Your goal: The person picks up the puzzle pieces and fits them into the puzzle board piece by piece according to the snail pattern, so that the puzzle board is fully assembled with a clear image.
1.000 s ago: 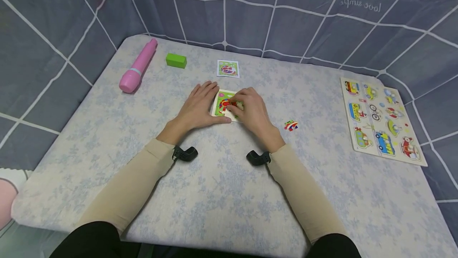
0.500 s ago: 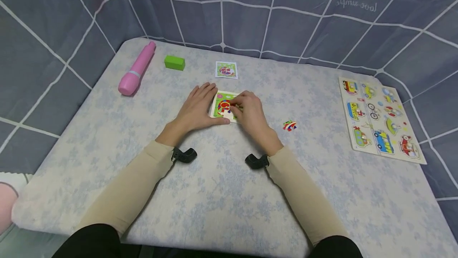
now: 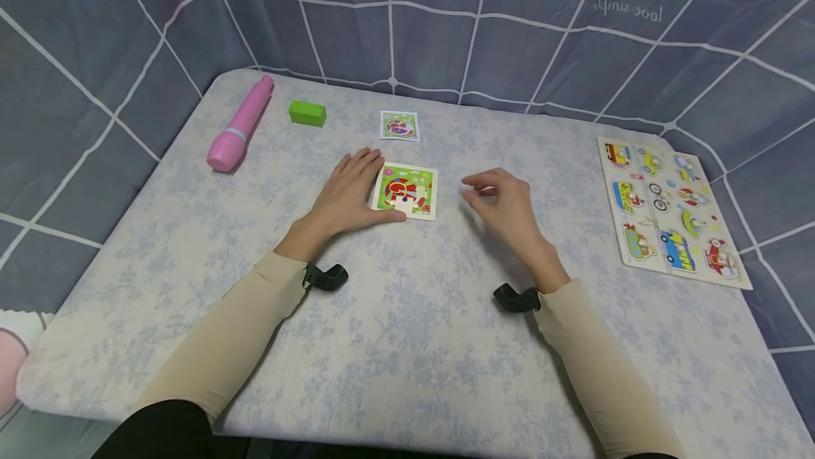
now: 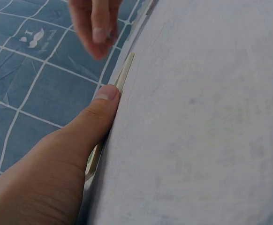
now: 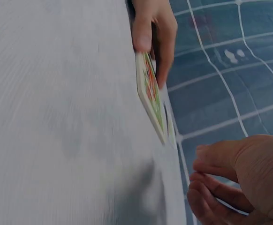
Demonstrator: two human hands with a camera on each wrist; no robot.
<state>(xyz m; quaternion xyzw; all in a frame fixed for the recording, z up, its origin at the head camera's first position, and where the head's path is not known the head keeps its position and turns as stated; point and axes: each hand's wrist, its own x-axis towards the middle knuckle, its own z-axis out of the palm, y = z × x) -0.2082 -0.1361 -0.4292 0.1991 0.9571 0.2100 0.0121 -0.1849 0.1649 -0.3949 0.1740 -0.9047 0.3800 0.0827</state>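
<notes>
A small green puzzle board with a red picture lies flat in the middle of the table. My left hand rests flat against its left side with straight fingers. The thumb presses the board's near edge. My right hand hovers a little to the right of the board, off it, with fingers loosely curled and nothing visible in them. In the right wrist view the board shows edge-on under the left hand, with the right hand's fingers curled in the foreground.
A pink cylinder and a green block lie at the back left. A small picture card sits behind the board. A larger vehicle puzzle board lies at the right. Blue gridded cloth walls the table in.
My right hand has lifted off the puzzle board and moved right. It now covers the spot where a small loose piece lay. The left hand has stayed put.
</notes>
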